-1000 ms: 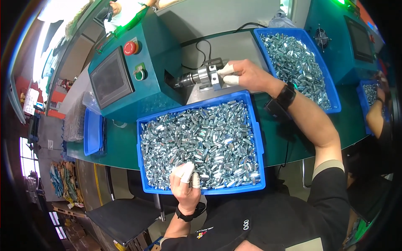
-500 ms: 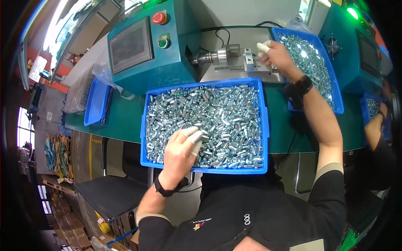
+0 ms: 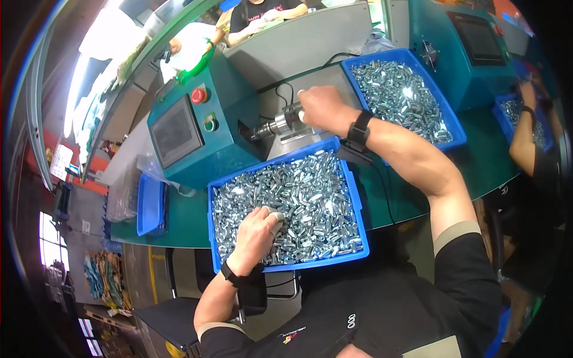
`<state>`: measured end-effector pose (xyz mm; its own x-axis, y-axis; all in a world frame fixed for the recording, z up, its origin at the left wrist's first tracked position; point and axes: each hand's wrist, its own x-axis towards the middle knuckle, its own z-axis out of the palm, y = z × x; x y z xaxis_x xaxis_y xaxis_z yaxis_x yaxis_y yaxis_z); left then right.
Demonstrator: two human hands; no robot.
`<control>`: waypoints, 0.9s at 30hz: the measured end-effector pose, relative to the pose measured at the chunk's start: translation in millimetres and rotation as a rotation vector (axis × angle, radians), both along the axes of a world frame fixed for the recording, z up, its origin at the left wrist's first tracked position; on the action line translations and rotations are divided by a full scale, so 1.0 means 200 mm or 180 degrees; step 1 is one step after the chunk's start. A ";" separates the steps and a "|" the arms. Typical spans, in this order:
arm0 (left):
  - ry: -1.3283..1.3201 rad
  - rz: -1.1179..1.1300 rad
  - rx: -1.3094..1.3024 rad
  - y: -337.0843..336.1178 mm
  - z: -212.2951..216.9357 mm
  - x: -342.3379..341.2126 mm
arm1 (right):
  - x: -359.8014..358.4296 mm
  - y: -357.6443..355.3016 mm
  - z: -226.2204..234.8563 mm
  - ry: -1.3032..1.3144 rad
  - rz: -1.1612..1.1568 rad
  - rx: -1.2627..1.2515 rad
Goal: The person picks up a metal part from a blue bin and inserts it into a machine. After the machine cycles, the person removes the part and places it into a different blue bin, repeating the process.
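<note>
Across mid-frame, green tabletop (image 3: 477,174). At btm, black shirt (image 3: 388,304) w/ small chest lettering (image 3: 293,332). Upper L of ctr, teal machine (image 3: 216,156) w/ dark screen (image 3: 176,134). At ctr, blue tray (image 3: 322,261); upper R, 2nd blue tray (image 3: 457,134). L of ctr, L hand (image 3: 255,234), fingers bent into tray's heap; can't tell if gripping. Upper ctr, R hand (image 3: 325,108), fingers curled, hiding end of metal spindle (image 3: 271,127); again can't tell. Heaped in both trays, silvery metal parts (image 3: 304,203).
</note>
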<state>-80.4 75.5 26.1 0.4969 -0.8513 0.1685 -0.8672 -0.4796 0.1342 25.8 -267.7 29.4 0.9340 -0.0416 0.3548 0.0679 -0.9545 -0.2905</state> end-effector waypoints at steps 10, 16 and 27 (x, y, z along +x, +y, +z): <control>0.0095 -0.0204 -0.0813 -0.32 0.17 0.19 | -0.23 -0.24 0.07 0.0091 -0.0409 0.0257; -0.0498 -0.0427 -0.0950 -0.70 0.15 0.56 | -0.63 -0.77 -0.12 0.0017 -0.1157 -0.0095; -0.0923 -0.0367 -0.0578 -0.96 0.08 0.80 | -0.83 -0.62 -0.15 -0.0454 -0.0616 0.0933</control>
